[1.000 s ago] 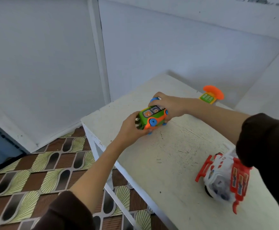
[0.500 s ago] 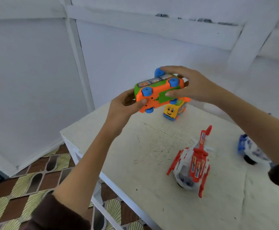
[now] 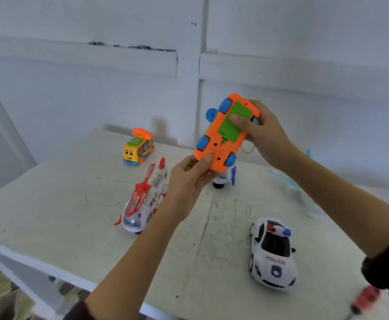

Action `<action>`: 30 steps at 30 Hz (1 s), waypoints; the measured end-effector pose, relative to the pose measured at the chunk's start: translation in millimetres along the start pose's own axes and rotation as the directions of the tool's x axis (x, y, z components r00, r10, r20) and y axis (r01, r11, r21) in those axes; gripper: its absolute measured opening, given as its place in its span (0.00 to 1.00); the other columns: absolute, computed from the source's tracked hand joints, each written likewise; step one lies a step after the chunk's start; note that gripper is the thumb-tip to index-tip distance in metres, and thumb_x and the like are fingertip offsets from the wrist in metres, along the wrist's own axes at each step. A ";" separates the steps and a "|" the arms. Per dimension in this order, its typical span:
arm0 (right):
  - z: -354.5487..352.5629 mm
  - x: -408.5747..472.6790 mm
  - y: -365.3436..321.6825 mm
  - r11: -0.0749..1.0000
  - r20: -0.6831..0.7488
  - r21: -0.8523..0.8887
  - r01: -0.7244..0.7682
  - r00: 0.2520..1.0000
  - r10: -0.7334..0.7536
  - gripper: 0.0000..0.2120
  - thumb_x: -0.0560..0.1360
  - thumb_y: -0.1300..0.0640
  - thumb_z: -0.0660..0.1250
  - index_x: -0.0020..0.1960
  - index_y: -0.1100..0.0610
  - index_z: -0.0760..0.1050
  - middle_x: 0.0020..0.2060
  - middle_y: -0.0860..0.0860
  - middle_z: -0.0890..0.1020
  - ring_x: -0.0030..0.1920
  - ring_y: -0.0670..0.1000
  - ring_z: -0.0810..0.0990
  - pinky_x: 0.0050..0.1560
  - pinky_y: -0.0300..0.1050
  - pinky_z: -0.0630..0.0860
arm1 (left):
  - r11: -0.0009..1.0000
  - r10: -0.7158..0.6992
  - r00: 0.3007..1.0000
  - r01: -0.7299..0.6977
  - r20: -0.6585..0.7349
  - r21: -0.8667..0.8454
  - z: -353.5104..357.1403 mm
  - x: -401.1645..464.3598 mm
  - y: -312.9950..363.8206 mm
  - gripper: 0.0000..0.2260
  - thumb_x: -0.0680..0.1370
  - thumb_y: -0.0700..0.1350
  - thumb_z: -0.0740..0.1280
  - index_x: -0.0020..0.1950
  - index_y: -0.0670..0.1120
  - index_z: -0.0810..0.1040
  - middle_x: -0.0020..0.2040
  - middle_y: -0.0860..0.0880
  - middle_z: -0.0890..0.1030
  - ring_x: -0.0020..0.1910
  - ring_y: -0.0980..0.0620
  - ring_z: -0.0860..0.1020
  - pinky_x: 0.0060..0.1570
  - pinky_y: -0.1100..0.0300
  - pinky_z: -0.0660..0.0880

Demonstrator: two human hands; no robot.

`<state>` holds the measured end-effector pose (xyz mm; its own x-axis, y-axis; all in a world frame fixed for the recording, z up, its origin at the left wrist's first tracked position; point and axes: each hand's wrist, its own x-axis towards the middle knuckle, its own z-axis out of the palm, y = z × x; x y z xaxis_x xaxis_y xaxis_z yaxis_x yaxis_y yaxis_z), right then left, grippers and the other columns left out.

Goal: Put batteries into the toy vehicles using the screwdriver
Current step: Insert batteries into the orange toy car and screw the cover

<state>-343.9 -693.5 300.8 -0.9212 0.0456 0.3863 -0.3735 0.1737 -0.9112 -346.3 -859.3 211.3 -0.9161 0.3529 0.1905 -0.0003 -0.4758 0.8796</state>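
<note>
Both hands hold an orange toy car (image 3: pixel 221 144) with blue wheels up in the air, its underside turned toward me. A green battery cover (image 3: pixel 237 121) shows on that underside. My left hand (image 3: pixel 188 181) grips the car's lower end, thumb on the speaker holes. My right hand (image 3: pixel 265 132) holds the upper right side, thumb pressed on the green cover. A blurred red-handled tool, probably the screwdriver (image 3: pixel 365 299), lies on the white table (image 3: pixel 73 218) at the lower right.
On the table stand a yellow phone car (image 3: pixel 138 147), a red and white helicopter (image 3: pixel 145 202), a white police car (image 3: pixel 273 252), and a white and blue toy (image 3: pixel 224 179) partly hidden behind the orange car. A pale blue object (image 3: pixel 290 185) lies at right. Patterned floor at lower left.
The orange car has been lifted off the table and turned over, so its underside faces me. The view has swung right, revealing the police car and the red-handled tool.
</note>
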 end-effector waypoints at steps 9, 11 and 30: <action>-104.5 -87.9 -3.4 0.994 -0.061 -0.111 -0.025 0.998 0.018 0.10 0.72 0.55 0.67 0.53 0.52 0.75 0.44 0.48 0.81 0.44 0.47 0.82 0.44 0.40 0.78 | 0.972 -0.080 0.975 0.030 0.210 0.231 106.8 -35.3 -52.4 0.44 0.65 0.45 0.77 0.72 0.62 0.55 0.62 0.46 0.78 0.58 0.47 0.80 0.57 0.48 0.78; -116.7 -101.5 -1.3 0.990 -0.028 -0.131 -0.054 0.998 0.051 0.13 0.72 0.54 0.67 0.56 0.54 0.74 0.45 0.49 0.82 0.44 0.46 0.83 0.43 0.38 0.78 | 0.956 -0.051 0.956 -0.036 0.288 0.290 122.0 -42.7 -56.1 0.47 0.67 0.41 0.76 0.69 0.72 0.49 0.64 0.45 0.76 0.59 0.47 0.80 0.53 0.51 0.79; -156.7 -151.3 16.3 0.967 -0.007 -0.183 -0.178 0.984 0.179 0.11 0.74 0.52 0.64 0.54 0.55 0.73 0.45 0.49 0.82 0.42 0.46 0.83 0.42 0.38 0.80 | 0.913 -0.052 0.909 -0.124 0.414 0.388 163.6 -70.6 -92.3 0.40 0.72 0.51 0.73 0.63 0.83 0.49 0.68 0.49 0.70 0.60 0.49 0.79 0.52 0.55 0.80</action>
<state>-193.5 -543.4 249.9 -0.9724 0.0833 0.2178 -0.1777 0.3402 -0.9234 -216.0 -708.5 188.0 -0.6665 0.6790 0.3077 0.2691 -0.1658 0.9487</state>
